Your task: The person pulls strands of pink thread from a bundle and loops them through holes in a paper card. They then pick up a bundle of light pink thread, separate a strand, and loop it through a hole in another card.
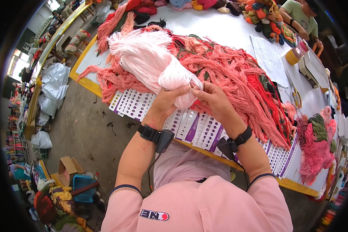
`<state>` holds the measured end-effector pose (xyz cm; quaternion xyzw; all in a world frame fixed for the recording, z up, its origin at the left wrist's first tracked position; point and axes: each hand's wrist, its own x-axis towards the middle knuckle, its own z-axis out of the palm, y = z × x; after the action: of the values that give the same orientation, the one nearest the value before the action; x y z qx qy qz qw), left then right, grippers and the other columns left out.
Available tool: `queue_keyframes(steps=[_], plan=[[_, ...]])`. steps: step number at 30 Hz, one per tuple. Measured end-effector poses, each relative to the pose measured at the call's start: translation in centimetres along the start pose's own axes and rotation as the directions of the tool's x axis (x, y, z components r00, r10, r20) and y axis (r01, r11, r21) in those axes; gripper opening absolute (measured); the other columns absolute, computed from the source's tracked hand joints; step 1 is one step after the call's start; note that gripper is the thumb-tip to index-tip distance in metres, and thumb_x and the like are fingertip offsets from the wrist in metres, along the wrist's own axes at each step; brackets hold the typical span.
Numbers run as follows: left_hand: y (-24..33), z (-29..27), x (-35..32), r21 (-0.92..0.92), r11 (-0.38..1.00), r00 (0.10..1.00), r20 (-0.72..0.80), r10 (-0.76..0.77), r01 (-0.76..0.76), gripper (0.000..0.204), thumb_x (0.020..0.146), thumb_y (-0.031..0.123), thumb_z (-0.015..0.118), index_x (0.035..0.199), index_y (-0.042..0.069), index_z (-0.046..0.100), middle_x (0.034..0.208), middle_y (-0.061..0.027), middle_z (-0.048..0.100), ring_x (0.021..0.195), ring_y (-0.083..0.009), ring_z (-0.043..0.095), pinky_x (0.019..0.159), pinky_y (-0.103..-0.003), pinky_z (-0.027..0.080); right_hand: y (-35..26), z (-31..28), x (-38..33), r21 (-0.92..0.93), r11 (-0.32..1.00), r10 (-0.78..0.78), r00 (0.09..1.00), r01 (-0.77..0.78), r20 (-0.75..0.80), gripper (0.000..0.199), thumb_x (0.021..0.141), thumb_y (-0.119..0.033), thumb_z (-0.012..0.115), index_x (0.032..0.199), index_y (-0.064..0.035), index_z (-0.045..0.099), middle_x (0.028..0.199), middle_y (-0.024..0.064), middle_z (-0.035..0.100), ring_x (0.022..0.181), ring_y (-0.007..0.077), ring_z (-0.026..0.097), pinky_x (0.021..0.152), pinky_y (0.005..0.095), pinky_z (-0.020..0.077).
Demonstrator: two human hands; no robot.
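Both of my hands meet at the near end of a pale pink and white thread hank [150, 58], which lies across a heap of other skeins. My left hand [169, 101] wraps round the hank's looped end, thumb pointing toward the right hand. With fingertips pinched together, my right hand [212, 98] holds strands at the same end. Under and beside the hank spread coral pink thread skeins [224, 65], mixed with red and dark green ones. White cards with rows of holes and purple bands [189, 125] lie along the table's near edge, partly beneath the threads.
Scissors [295, 96] lie right of the heap, near a printed sheet [268, 58] and a yellow thread cone [292, 57]. Magenta and green skeins [315, 147] hang at the right. Another person [303, 19] is at the far right. A blue crate [84, 187] stands on the floor.
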<state>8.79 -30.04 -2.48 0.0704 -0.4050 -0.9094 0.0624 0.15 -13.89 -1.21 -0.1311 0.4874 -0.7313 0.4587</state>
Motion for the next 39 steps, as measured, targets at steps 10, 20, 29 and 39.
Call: queue_keyframes(steps=[10, 20, 29, 39], plan=[[0.5, -0.6, 1.1, 0.011, 0.999, 0.999, 0.035, 0.037, -0.038, 0.034, 0.088, 0.0, 0.064, 0.122, 0.0, 0.057, 0.113, -0.0113, 0.065, 0.104, -0.0212, 0.065, 0.09, -0.035, 0.054, -1.2, -0.4, 0.6, 0.179, 0.983, 0.043, 0.999, -0.043, 0.004, 0.008, 0.092, -0.011, 0.064, 0.099, -0.0081, 0.061, 0.07, -0.0078, 0.05, 0.055, 0.0011, 0.044, 0.053, 0.0222, 0.0477], [10.5, -2.0, -0.5, -0.408, 0.902, 0.968, 0.131, 0.212, -0.142, 0.041, 0.088, 0.013, 0.065, 0.121, -0.01, 0.055, 0.086, -0.0069, 0.062, 0.056, -0.0068, 0.046, 0.069, -0.029, 0.05, -6.3, 1.2, -2.4, -0.477, 0.879, -0.034, 0.999, 0.013, -0.035, 0.019, 0.097, -0.021, 0.055, 0.083, -0.0089, 0.057, 0.071, -0.0064, 0.046, 0.062, 0.0035, 0.041, 0.055, 0.0199, 0.032], [19.2, -5.0, -3.9, -0.583, 0.742, 0.93, -0.061, 0.364, -0.329, 0.012, 0.093, 0.012, 0.06, 0.097, 0.001, 0.057, 0.073, 0.0002, 0.052, 0.054, -0.0061, 0.043, 0.068, -0.027, 0.047, -10.5, -1.5, 3.7, 0.419, 0.806, -0.427, 0.901, 0.418, -0.077, 0.035, 0.102, -0.012, 0.046, 0.136, -0.0034, 0.049, 0.135, 0.0107, 0.054, 0.127, 0.0194, 0.049, 0.101, 0.0327, 0.042], [34.8, -9.3, -7.7, -0.203, 0.635, 0.586, -0.654, 0.479, -0.746, 0.013, 0.087, -0.001, 0.054, 0.098, -0.005, 0.057, 0.077, -0.0048, 0.059, 0.052, -0.0122, 0.049, 0.063, -0.032, 0.053, -20.5, -17.9, -0.1, 0.433, 0.697, -0.6, 0.796, 0.572, -0.085, 0.026, 0.104, -0.014, 0.041, 0.08, -0.0065, 0.04, 0.063, -0.0009, 0.03, 0.052, 0.0086, 0.023, 0.046, 0.0248, 0.0227]])
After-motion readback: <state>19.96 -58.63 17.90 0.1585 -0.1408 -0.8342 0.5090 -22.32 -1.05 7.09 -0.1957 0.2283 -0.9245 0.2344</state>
